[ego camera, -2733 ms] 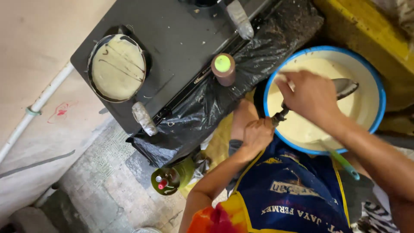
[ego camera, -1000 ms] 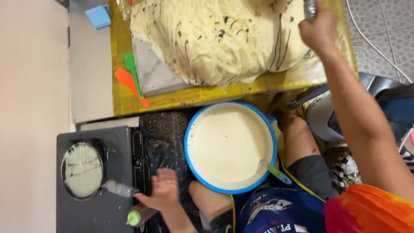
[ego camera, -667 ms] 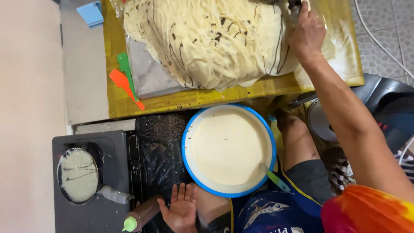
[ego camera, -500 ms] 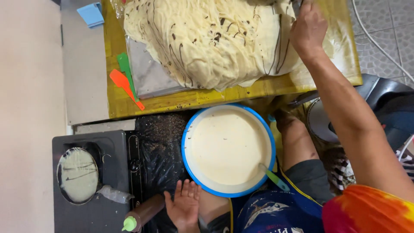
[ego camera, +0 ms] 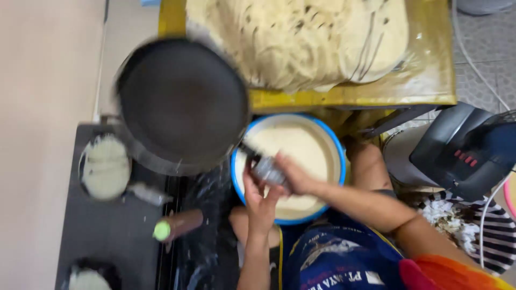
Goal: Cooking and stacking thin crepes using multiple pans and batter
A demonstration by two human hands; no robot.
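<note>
Closest to me, both my hands now meet on the grey metal handle (ego camera: pixel 267 172) of the round black frying pan (ego camera: pixel 181 102). My left hand (ego camera: pixel 260 200), which half a second ago lay flat with spread fingers by the stove's edge, has come up and now curls against the handle from below. My right hand (ego camera: pixel 293 177), which was stretched far out over the heap of crepes, has drawn back and is clenched around the same handle from the right.

The pan was not in sight before; now it hangs tilted and blurred, its dark inside facing me, over the gap between the stove and the table.

Under my hands sits the blue-rimmed round basin of pale batter (ego camera: pixel 317 147), partly hidden by my wrists. To the left, the brown bottle with the green cap (ego camera: pixel 176 225) lies on the black stove top (ego camera: pixel 115 241), no longer beside my left hand. Further left, a small dark pan holding a thin pale crepe (ego camera: pixel 104 166) rests on the burner as it did before.

Farthest away, the pile of thin cooked crepes (ego camera: pixel 306 37) covers the yellow table (ego camera: pixel 424 80).
</note>
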